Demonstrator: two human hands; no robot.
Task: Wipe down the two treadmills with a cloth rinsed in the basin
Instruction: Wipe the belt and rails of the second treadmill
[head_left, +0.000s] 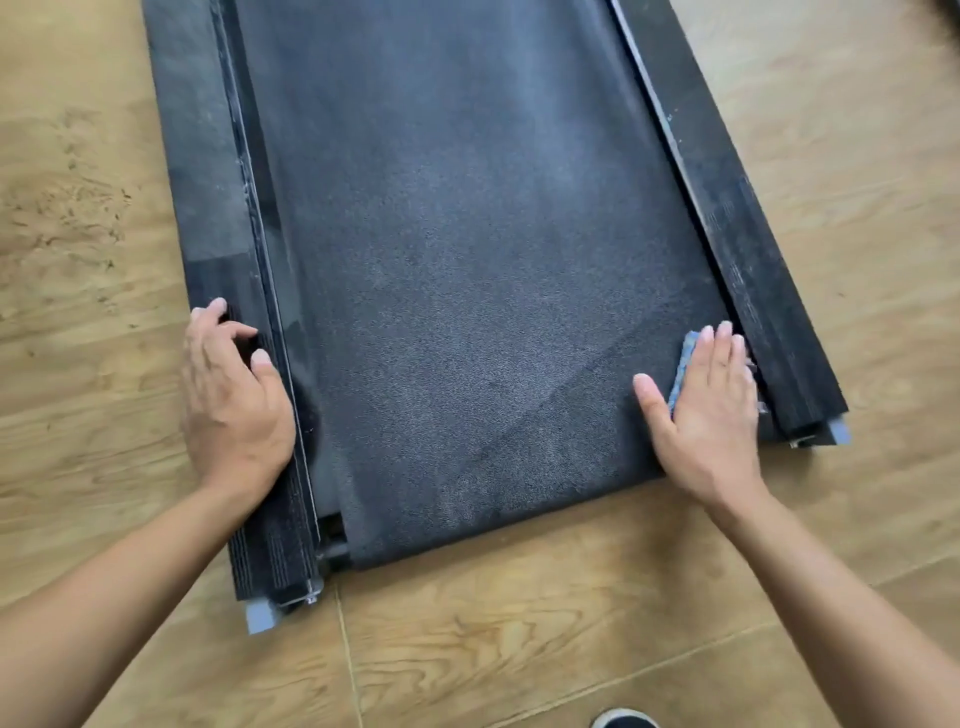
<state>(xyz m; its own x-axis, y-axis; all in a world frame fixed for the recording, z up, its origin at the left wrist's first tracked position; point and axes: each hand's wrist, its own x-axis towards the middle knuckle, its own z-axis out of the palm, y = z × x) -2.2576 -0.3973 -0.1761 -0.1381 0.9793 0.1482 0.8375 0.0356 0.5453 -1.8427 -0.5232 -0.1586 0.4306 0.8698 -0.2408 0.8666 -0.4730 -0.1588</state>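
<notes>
A black treadmill deck lies flat on the floor, its dusty grey belt (457, 291) running away from me between a left side rail (218, 208) and a right side rail (748, 244). My right hand (706, 410) lies flat, fingers spread, on a blue cloth (679, 374) pressed to the belt's near right corner; only the cloth's left edge shows. A darker wiped streak slants across the belt to the left of it. My left hand (234, 395) rests on the left rail with curled fingers, holding nothing. No basin or second treadmill is in view.
Light wood-patterned floor (519, 639) surrounds the deck on all sides. Grey end caps (260, 616) stick out at the rails' near ends. The toe of a dark shoe (626, 719) shows at the bottom edge.
</notes>
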